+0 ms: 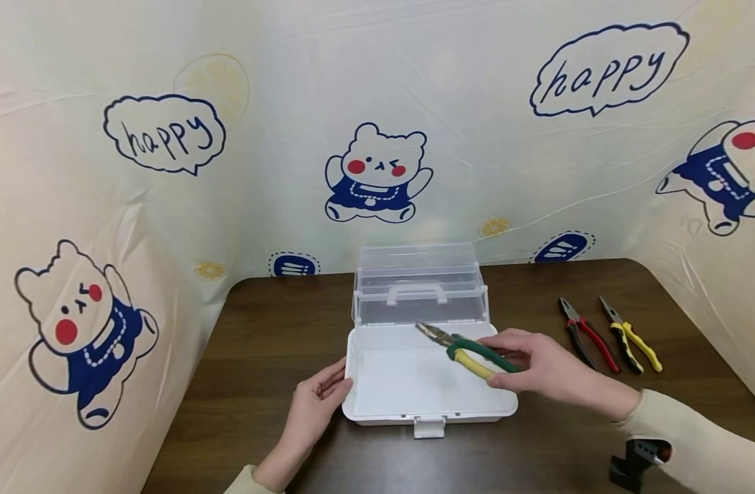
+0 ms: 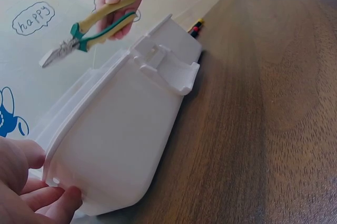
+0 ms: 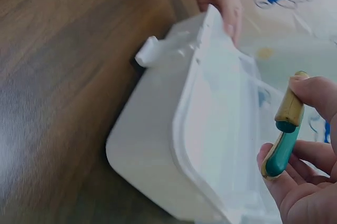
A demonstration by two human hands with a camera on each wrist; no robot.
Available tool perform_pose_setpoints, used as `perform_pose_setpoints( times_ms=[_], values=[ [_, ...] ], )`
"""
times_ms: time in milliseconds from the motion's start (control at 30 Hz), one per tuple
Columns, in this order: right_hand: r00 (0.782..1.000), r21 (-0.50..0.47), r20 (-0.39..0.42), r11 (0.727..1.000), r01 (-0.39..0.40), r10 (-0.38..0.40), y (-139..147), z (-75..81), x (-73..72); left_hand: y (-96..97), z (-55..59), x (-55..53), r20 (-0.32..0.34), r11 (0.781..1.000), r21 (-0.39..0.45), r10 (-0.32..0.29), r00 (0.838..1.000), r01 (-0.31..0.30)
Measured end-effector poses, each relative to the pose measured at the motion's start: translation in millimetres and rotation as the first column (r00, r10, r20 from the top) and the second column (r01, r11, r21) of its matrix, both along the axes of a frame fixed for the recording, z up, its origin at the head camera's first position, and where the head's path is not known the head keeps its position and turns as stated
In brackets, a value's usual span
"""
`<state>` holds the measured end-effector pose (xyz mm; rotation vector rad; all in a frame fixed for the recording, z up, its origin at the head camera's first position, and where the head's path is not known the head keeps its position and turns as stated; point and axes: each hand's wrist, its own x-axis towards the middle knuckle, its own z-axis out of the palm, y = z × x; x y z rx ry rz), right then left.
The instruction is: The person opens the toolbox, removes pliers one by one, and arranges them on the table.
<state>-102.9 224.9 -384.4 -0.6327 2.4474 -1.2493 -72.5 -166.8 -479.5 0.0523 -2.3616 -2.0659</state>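
Observation:
Held above the white box (image 1: 408,391) is a pair of pliers (image 1: 470,353) with green and yellow handles. My right hand (image 1: 541,363) grips those handles, and the metal nose points to the far left. The box stands with its clear lid (image 1: 421,264) raised at the back, and its white latch (image 1: 430,427) hangs at the front. At the box's left side, my left hand (image 1: 316,405) grips the rim. In the left wrist view its thumb and fingers pinch the rim's corner (image 2: 52,174). The right wrist view shows the handle ends (image 3: 281,153) between thumb and fingers.
Two more pairs of pliers lie on the dark wooden table (image 1: 272,329) to the right: one with red and black handles (image 1: 590,336), one with yellow and black handles (image 1: 631,336). A printed curtain (image 1: 279,192) hangs behind the table and along its sides.

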Motion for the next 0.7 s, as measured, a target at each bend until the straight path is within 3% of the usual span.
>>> perform_pose_setpoints(
  times_ms=[133, 267, 500, 700],
  values=[
    [0.994, -0.005, -0.019, 0.994, 0.109, -0.109, 18.3, 4.7, 5.9, 0.2, 1.8, 0.3, -0.006, 1.0, -0.004, -0.001, 1.0, 0.001],
    [0.974, -0.013, -0.039, 0.975, 0.222, -0.222, 34.9, 3.5, 10.7, -0.3, 2.6, -0.5, -0.01, 1.0, -0.003, 0.001, 1.0, -0.001],
    [0.919, -0.007, -0.03, 0.919, 0.393, -0.393, 57.9, -12.8, 12.0, -0.8, 2.0, 0.9, -0.006, 1.0, -0.01, 0.002, 1.0, -0.002],
    [0.868, 0.067, 0.045, 0.868, 0.492, -0.495, 73.4, -29.9, 7.1, 0.4, 1.1, 2.2, -0.006, 1.0, -0.009, 0.0, 1.0, 0.0]
  ],
)
